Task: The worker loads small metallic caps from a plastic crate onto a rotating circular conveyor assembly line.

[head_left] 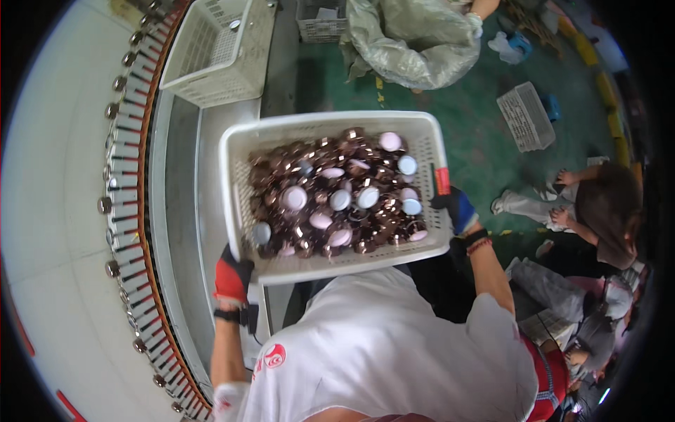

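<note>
Basket (242, 183) of white plastic mesh — held up in front of the person's chest, well clear of the green floor (485, 126) beyond it. Just left of the basket runs a curved conveyor (130, 197). Inside it lies a heap of shiny copper-coloured caps (337, 200). Left hand (232, 276) — red-gloved — grips its near left corner; right hand (457, 209), blue-gloved, is closed on its right rim
</note>
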Available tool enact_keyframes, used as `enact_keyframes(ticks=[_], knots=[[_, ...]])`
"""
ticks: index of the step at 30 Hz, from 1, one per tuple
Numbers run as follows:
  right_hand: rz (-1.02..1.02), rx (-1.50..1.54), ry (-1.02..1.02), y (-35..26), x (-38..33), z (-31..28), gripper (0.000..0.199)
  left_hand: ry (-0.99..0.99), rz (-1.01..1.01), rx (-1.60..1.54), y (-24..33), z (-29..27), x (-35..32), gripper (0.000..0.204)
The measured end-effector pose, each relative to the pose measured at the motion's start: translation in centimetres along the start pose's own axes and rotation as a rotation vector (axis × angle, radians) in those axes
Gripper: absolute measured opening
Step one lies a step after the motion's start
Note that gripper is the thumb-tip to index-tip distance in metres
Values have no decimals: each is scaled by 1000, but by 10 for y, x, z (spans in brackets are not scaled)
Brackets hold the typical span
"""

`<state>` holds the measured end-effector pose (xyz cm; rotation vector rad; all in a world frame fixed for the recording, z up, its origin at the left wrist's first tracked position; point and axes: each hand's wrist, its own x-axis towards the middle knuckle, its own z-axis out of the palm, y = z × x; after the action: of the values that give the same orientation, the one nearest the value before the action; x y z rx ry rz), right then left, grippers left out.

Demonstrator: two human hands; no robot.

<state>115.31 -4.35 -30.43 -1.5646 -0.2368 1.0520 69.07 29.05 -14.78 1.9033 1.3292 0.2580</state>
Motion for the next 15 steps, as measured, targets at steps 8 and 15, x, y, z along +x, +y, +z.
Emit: enact_keyframes(ticks=[8, 15], knots=[[173, 338, 354, 44, -152, -28, 23, -377, 439, 130, 55, 81, 174, 43], [177, 549, 525, 76, -266, 34, 27, -581, 416, 181, 130, 145, 207, 52]])
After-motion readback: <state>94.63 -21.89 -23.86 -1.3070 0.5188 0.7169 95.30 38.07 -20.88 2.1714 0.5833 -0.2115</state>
